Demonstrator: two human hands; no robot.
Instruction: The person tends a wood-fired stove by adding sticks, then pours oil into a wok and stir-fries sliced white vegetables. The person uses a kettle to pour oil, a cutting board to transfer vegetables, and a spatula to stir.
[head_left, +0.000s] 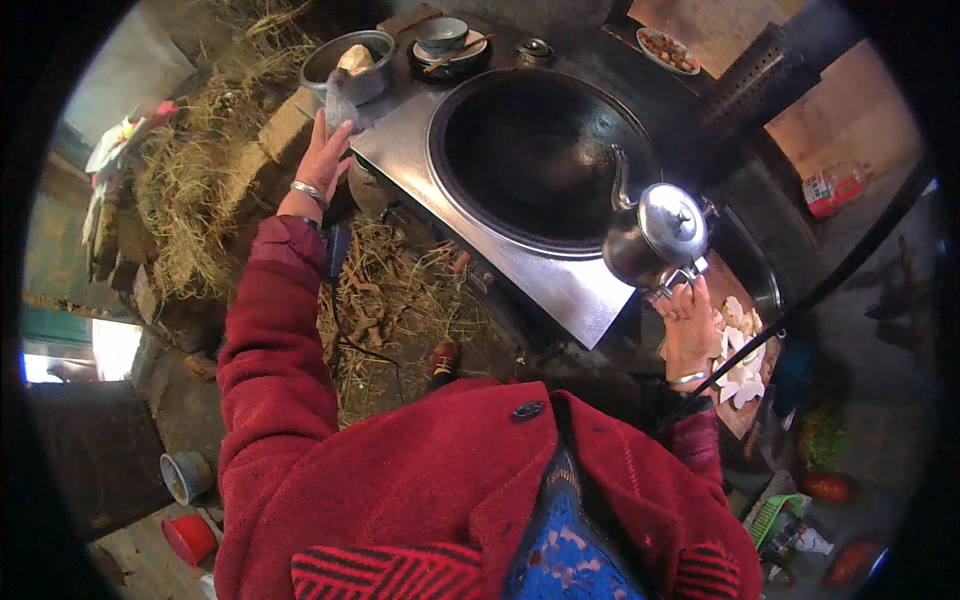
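Observation:
My right hand (688, 322) is closed around the handle of a shiny metal kettle (637, 244), whose curved spout reaches over the near right rim of a large black wok (540, 157). The wok sits in a metal-topped stove (517, 277). Beneath my right wrist, pale slices (739, 364) lie on a wooden board (731, 412). My left hand (324, 157) is raised at the stove's left corner with its fingers apart, close to a crumpled clear plastic bag (340, 105). Behind the bag, a metal pot (375, 81) holds a pale lump (355, 58).
Dry straw (187, 165) is heaped at the left. A bowl (441, 36) and chopsticks (459, 54) rest on plates behind the wok. A dish of food (667, 51), a dark stovepipe (757, 82) and a plastic bottle (834, 191) are at the right. A black strap or cable (840, 274) crosses the right side.

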